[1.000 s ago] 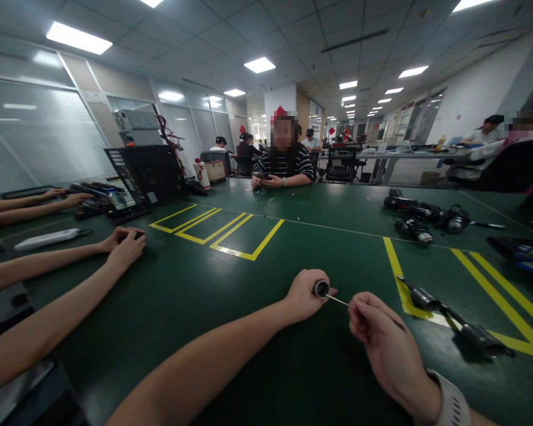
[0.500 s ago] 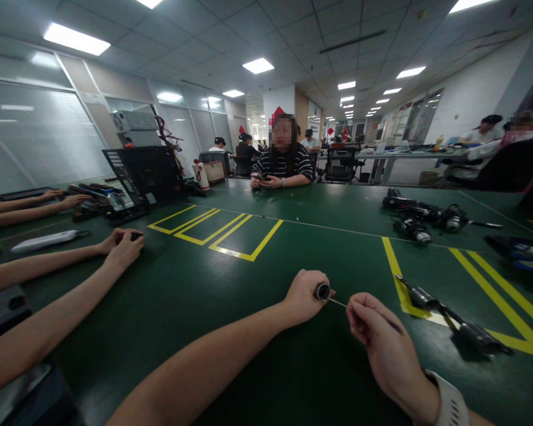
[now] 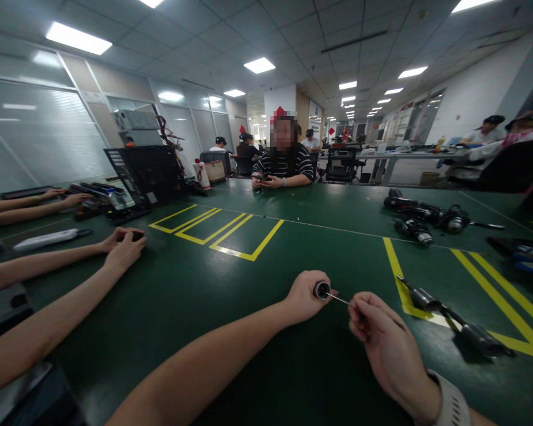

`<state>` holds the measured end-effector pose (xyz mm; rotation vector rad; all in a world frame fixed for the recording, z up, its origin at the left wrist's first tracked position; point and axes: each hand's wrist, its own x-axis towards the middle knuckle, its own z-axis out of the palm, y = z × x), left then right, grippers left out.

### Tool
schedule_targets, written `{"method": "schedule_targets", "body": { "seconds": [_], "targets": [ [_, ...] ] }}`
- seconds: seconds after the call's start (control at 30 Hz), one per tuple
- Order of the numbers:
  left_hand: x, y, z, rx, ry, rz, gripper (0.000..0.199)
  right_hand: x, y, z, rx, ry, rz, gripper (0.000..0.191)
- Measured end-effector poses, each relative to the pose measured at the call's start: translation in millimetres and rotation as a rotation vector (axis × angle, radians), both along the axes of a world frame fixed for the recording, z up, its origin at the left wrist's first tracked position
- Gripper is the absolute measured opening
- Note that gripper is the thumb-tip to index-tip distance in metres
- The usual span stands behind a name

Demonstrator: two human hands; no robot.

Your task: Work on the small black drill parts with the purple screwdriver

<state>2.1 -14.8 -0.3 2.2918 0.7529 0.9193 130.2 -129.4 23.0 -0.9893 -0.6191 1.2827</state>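
My left hand [image 3: 305,297] is wrapped round a dark cylindrical part [image 3: 322,290], its round hollow end turned towards me. Between the fingertips of my right hand [image 3: 379,334] is a thin metal rod [image 3: 338,297]. The rod's far tip reaches the mouth of the cylinder; how deep it goes I cannot tell. Most of the cylinder's body is hidden by my left fingers. Both hands are just above the green table [image 3: 231,355]. To the right of my right hand lie metal shaft-like parts with dark cylinders [image 3: 479,338].
Black-and-silver tool-like parts [image 3: 420,216] lie at the back right. Yellow tape [image 3: 253,257] marks rectangles on the table. At left, another person's hands [image 3: 123,251] hold a small dark object near a white power strip [image 3: 48,239]. A person [image 3: 284,160] sits opposite.
The rod's tip has shifted from the cylinder's lower edge to inside its open end. My right hand has moved very slightly; my left hand stays in place.
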Motion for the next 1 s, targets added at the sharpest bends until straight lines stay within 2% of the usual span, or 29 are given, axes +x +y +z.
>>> {"method": "schedule_targets", "body": {
  "seconds": [0.13, 0.23, 0.47, 0.6, 0.83, 1.0],
  "targets": [
    [-0.3, -1.6, 2.3, 0.043, 0.112, 0.077, 0.021, -1.3, -0.1, -1.2, 0.010, -0.128, -0.005, 0.015],
    [0.1, -2.1, 4.6, 0.059, 0.173, 0.086, 0.021, -1.4, 1.2, -2.6, 0.016, -0.151, 0.010, 0.016],
    [1.0, -0.2, 2.3, -0.037, 0.010, -0.014, 0.023, 1.2, 5.2, -2.3, -0.024, 0.077, 0.047, 0.016],
    [1.1, 0.3, 0.3, -0.057, -0.023, -0.061, 0.021, 2.4, 5.2, -2.3, -0.038, 0.132, 0.043, 0.015],
    [0.2, -1.5, 3.5, 0.000, 0.048, 0.011, 0.022, 0.9, 1.2, -3.3, 0.001, -0.091, 0.000, 0.014],
    [0.0, -1.6, 3.4, 0.027, 0.076, 0.021, 0.023, 0.8, 1.8, -1.4, -0.018, -0.060, 0.015, 0.016]
  ]
}}
